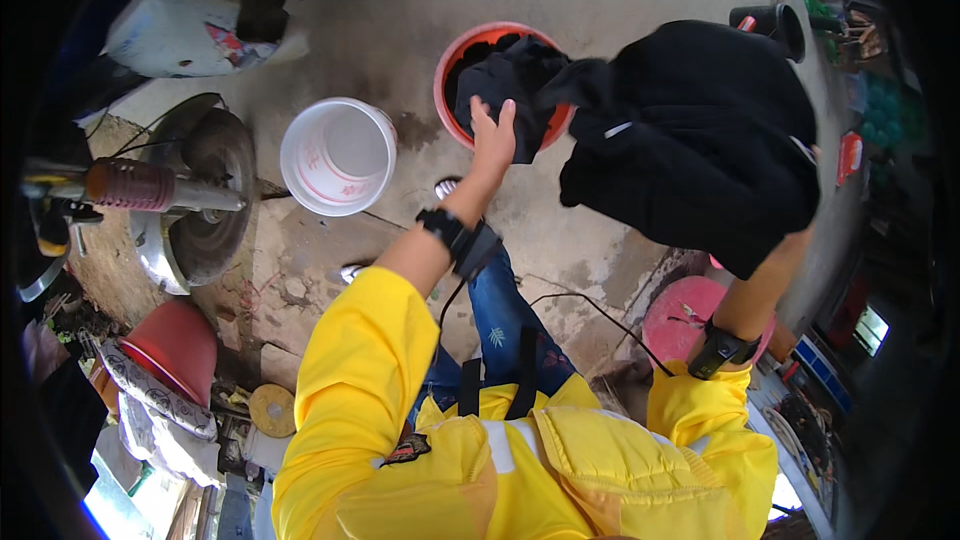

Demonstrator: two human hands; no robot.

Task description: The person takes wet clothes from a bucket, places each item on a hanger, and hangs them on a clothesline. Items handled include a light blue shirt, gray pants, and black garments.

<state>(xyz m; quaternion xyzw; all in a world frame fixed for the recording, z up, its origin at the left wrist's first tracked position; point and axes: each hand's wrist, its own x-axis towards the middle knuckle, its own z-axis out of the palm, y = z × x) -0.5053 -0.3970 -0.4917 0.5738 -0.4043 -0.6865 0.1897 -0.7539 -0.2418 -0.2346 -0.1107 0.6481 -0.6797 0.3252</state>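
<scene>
A red plastic basin (442, 109) stands on the concrete floor with dark cloth (499, 82) heaped inside and hanging over its near rim. My left hand (493, 136) is at that rim, fingers apart, in front of the dark cloth; whether it touches the cloth is hard to tell. To the right, a black garment (694, 142) with small white marks is held up off the floor. My right forearm (772, 277) reaches up behind it, and the cloth hides nearly all of my right hand. A strip of dark cloth spans from garment to basin.
Left of the basin stands a white plastic bucket (341, 199). A motorcycle wheel (217, 202) is farther left, near an upturned red basin (176, 352). By my right arm is a pink round stool or lid (679, 315). A black bucket (784, 30) lies behind the garment. A cable (585, 296) crosses before me.
</scene>
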